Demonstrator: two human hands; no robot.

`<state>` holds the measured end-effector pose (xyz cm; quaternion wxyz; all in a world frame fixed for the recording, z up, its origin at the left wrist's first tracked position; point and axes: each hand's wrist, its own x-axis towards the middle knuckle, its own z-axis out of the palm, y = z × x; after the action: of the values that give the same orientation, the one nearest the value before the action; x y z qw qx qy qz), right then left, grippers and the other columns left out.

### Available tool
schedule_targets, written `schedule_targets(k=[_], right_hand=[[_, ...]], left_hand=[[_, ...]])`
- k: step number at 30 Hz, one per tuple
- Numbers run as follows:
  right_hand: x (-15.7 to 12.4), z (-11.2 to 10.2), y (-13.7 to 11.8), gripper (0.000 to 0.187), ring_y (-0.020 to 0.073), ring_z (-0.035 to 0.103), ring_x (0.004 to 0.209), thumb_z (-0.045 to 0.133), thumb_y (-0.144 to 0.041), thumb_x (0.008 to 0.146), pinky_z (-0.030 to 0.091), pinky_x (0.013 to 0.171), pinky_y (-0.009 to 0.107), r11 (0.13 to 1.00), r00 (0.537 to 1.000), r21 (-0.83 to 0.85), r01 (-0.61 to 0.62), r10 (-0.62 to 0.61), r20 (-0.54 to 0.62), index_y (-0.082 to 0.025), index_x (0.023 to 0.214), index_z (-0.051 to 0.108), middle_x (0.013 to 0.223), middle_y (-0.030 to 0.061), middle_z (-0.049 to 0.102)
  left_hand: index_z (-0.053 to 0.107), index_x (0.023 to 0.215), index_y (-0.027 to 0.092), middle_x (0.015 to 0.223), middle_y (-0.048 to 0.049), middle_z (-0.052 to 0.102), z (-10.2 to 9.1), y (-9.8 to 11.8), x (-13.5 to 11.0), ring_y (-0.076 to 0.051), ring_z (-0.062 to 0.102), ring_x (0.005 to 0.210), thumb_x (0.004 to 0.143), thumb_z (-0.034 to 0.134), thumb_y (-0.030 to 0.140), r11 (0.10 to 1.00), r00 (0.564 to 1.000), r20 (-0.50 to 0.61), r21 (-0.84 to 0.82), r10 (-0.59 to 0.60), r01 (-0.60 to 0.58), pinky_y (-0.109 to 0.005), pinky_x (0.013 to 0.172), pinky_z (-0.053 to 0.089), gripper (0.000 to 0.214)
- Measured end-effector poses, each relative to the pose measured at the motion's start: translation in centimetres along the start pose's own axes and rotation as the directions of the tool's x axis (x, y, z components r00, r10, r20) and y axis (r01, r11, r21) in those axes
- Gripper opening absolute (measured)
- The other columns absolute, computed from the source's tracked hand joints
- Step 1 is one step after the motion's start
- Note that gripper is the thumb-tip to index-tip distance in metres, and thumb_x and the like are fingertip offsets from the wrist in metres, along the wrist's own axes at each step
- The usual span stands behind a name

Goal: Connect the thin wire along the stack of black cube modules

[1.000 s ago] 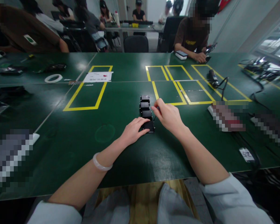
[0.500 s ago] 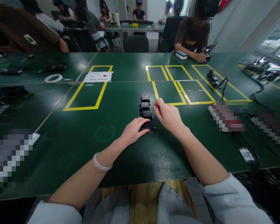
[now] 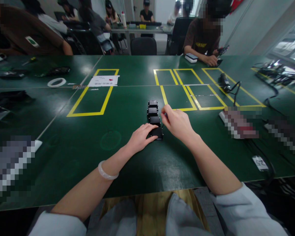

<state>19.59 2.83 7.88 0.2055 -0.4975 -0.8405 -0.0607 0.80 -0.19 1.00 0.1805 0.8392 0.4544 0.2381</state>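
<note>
A row of several black blocks (image 3: 154, 120) stretches away from me on the green table, with small bright studs along its sides. My left hand (image 3: 140, 137) is closed around the nearest block (image 3: 157, 133), thumb on the near side and fingers on the far side. Just right of the row, my right hand (image 3: 177, 122) is pinched on a thin dark rod-like tool (image 3: 163, 126). The tool slants down to the right side of the nearest block. Its grip end is mostly hidden by my fingers, so I cannot tell its exact kind.
Yellow tape frames mark the green table (image 3: 127, 170). A paper sheet (image 3: 103, 80) and a white tape roll (image 3: 56, 82) lie to the left. A black device (image 3: 224, 82) on a cable stands at right. Across the table a person (image 3: 204, 36) handles a dark part.
My right hand has shifted very slightly left and down. My left hand and the row of blocks keep their place.
</note>
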Motion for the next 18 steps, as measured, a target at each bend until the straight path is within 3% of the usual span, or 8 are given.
schedule_targets(k=[5, 12, 18], right_hand=[[-0.02, 0.09, 0.11, 0.031, 0.0139, 0.054, 0.059, 0.031, -0.04, 0.095, 0.025, 0.057, 0.026, 1.0, 1.0, 0.007, 0.002, -0.002, 0.008, -0.019, 0.095, 0.053, 0.068, 0.0025, 0.063], [0.0, 0.02, 0.36, 0.027, 0.0136, 0.054, 0.058, 0.03, -0.031, 0.093, 0.025, 0.056, 0.026, 0.998, 0.999, 0.027, -0.048, 0.048, 0.019, -0.018, 0.102, 0.052, 0.072, 0.0031, 0.064], [-0.01, 0.1, 0.64, 0.033, 0.0144, 0.055, 0.059, 0.03, -0.043, 0.095, 0.025, 0.055, 0.025, 0.996, 0.997, 0.036, -0.08, 0.08, 0.011, -0.019, 0.097, 0.053, 0.069, 0.0024, 0.062]], left_hand=[[0.051, 0.127, 0.023, 0.12, -0.0056, 0.059, -0.04, 0.0, 0.02, -0.023, 0.054, 0.11, 0.09, 0.053, 0.036, 1.0, 1.0, 0.006, 0.002, -0.003, 0.002, -0.037, 0.094, 0.044, 0.038], [0.05, 0.127, 0.024, 0.121, -0.0054, 0.058, -0.14, 0.05, 0.0, -0.023, 0.053, 0.111, 0.09, 0.053, 0.035, 1.0, 1.0, 0.008, 0.003, -0.008, 0.008, -0.037, 0.094, 0.044, 0.039], [0.051, 0.127, 0.023, 0.121, -0.0053, 0.058, -0.04, -0.01, 0.0, -0.023, 0.053, 0.11, 0.09, 0.054, 0.035, 1.0, 1.0, 0.015, 0.004, -0.008, 0.008, -0.037, 0.095, 0.044, 0.039]])
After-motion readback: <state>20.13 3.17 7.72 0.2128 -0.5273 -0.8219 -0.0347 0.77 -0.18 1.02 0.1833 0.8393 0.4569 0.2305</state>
